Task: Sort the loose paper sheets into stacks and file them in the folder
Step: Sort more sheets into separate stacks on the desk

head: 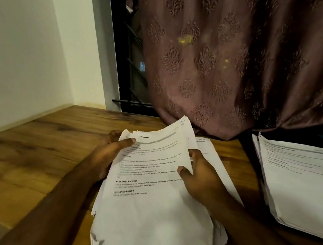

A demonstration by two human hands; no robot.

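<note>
A bundle of printed white sheets is lifted off the wooden table in front of me. My left hand grips its left edge, thumb on top near the upper corner and fingers underneath. My right hand holds the right edge, thumb pressed on the top page. More loose sheets lie flat on the table beneath my right hand. A second stack of printed pages rests at the right on something dark, which I cannot tell to be the folder.
A patterned brown curtain hangs down to the table's back edge just behind the papers. A white wall borders the table on the left. A dark window gap shows between wall and curtain.
</note>
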